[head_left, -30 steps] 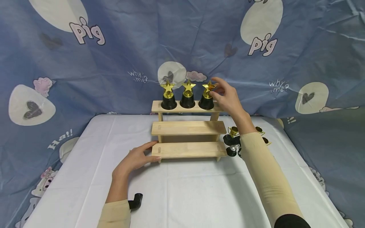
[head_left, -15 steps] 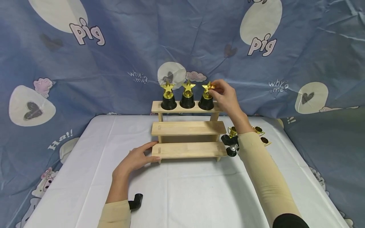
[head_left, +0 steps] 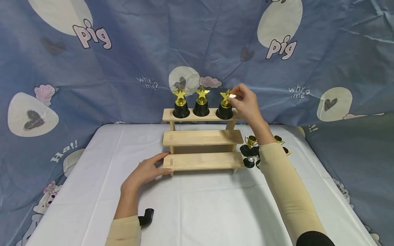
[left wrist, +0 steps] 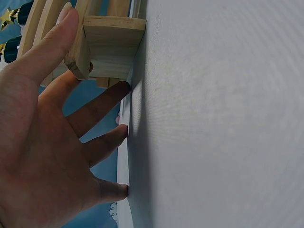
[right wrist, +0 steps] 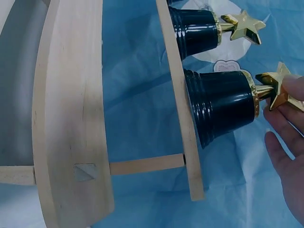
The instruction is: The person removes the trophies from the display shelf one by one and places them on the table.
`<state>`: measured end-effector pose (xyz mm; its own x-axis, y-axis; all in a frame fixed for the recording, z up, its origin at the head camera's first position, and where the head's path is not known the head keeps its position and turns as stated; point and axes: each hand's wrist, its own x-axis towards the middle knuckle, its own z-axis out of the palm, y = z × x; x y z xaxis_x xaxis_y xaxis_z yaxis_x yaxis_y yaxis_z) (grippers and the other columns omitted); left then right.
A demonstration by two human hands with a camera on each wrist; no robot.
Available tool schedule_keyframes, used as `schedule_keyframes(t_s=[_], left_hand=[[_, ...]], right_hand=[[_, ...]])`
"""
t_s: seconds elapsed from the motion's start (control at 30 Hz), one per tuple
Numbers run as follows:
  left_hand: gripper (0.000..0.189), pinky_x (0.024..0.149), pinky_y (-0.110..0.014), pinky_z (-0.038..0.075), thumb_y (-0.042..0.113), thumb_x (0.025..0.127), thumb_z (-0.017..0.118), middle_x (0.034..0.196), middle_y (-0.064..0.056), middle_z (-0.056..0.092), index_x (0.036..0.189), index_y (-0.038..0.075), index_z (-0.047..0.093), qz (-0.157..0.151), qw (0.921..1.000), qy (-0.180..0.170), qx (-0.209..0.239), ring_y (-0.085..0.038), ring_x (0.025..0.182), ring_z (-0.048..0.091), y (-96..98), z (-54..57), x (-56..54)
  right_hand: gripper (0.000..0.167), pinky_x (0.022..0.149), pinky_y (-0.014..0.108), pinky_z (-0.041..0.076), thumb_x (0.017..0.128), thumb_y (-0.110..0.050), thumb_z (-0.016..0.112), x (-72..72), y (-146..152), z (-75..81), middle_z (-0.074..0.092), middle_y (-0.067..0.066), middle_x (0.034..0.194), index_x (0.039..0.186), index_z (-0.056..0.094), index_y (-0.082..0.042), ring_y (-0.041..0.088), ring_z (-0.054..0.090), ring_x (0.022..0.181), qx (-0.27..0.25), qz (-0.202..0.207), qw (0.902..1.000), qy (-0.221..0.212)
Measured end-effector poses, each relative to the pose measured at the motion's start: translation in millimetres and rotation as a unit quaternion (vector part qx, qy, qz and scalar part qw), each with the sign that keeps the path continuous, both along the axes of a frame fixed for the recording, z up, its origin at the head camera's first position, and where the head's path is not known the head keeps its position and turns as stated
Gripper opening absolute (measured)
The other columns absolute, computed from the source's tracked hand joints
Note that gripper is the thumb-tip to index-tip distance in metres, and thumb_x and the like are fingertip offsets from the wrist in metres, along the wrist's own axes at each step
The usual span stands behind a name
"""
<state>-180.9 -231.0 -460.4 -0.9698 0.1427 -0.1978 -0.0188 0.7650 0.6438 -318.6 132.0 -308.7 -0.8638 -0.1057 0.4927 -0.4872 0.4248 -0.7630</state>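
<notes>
A three-tier wooden display stand (head_left: 203, 137) carries three trophies with gold stars and black bases on its top tier. My right hand (head_left: 247, 104) pinches the star of the right trophy (head_left: 224, 111) between thumb and fingers; in the right wrist view this trophy's base (right wrist: 221, 102) leans slightly away from the board along one side. The middle trophy (head_left: 201, 107) and left trophy (head_left: 181, 108) stand upright beside it. At the stand's lower left end, my left hand (head_left: 146, 174) holds the bottom tier (left wrist: 76, 59) between thumb and index finger, its other fingers spread with tips at the tablecloth.
Right of the stand, partly hidden by the right forearm, lie several cup trophies, including a gold cup (head_left: 250, 140) and a small silver one (head_left: 250, 161). A white cloth (head_left: 203, 208) covers the table. Blue printed fabric (head_left: 123, 68) hangs behind.
My right fingers have closed on the right trophy's star. That trophy has shifted slightly to the right, away from the middle one. The left hand stays in place.
</notes>
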Motion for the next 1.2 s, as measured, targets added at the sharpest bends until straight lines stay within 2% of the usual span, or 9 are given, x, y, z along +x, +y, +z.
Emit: schedule_keyframes(t_s=[0.23, 0.43, 0.67, 0.87, 0.97, 1.2], left_hand=[[0.089, 0.114, -0.071, 0.024, 0.071, 0.077, 0.069, 0.156, -0.005, 0.045, 0.153, 0.038, 0.037, -0.002, 1.0000, 0.000, -0.001, -0.043, 0.148, 0.030, 0.9, 0.2, -0.3], [0.089, 0.114, -0.074, 0.017, 0.070, 0.077, 0.070, 0.157, -0.005, 0.043, 0.153, 0.037, 0.037, -0.002, 1.0000, -0.002, -0.001, -0.043, 0.149, 0.028, 2.1, 2.4, 0.1], [0.089, 0.113, -0.071, 0.025, 0.071, 0.077, 0.069, 0.157, -0.005, 0.043, 0.153, 0.038, 0.036, -0.006, 1.0000, -0.004, -0.001, -0.044, 0.148, 0.029, 3.0, 1.0, -0.5], [0.090, 0.113, -0.072, 0.023, 0.072, 0.077, 0.069, 0.158, -0.005, 0.042, 0.153, 0.038, 0.036, -0.008, 0.9999, -0.006, -0.006, -0.045, 0.148, 0.028, 1.2, 0.9, -0.7], [0.090, 0.113, -0.072, 0.023, 0.072, 0.077, 0.069, 0.158, -0.005, 0.042, 0.153, 0.038, 0.035, -0.006, 0.9999, -0.009, -0.006, -0.044, 0.148, 0.027, 0.7, 2.0, -1.1], [0.090, 0.113, -0.071, 0.026, 0.073, 0.077, 0.068, 0.158, -0.006, 0.042, 0.154, 0.038, 0.034, -0.005, 0.9999, -0.009, -0.004, -0.045, 0.148, 0.028, 1.3, 2.0, -1.1]], right_hand=[[0.018, 0.091, 0.033, 0.054, 0.090, -0.006, 0.071, 8.4, 4.0, 2.2, 0.071, 0.013, 0.109, 0.104, 0.059, -0.004, 0.020, 0.067, 0.100, -0.016, 0.009, 0.9998, -0.003], [0.019, 0.100, 0.037, 0.050, 0.089, -0.007, 0.072, 16.3, 9.5, 3.2, 0.070, 0.013, 0.108, 0.102, 0.059, -0.003, 0.020, 0.066, 0.110, -0.019, 0.013, 0.9997, 0.001], [0.019, 0.106, 0.039, 0.048, 0.089, -0.007, 0.072, 26.1, 16.6, 0.4, 0.067, 0.012, 0.106, 0.101, 0.058, -0.002, 0.019, 0.064, 0.110, -0.017, 0.022, 0.9996, 0.006], [0.019, 0.103, 0.038, 0.050, 0.089, -0.007, 0.073, 34.4, 21.5, -2.6, 0.067, 0.012, 0.105, 0.101, 0.059, -0.002, 0.018, 0.065, 0.108, -0.001, 0.022, 0.9997, 0.008], [0.019, 0.102, 0.041, 0.050, 0.088, -0.007, 0.073, 38.1, 23.1, -3.7, 0.066, 0.013, 0.104, 0.101, 0.059, -0.002, 0.019, 0.066, 0.107, 0.002, 0.021, 0.9997, 0.007], [0.018, 0.106, 0.032, 0.049, 0.088, -0.004, 0.072, 50.7, 28.4, -7.5, 0.064, 0.012, 0.108, 0.102, 0.061, -0.001, 0.010, 0.064, 0.107, -0.005, 0.017, 0.9998, 0.006]])
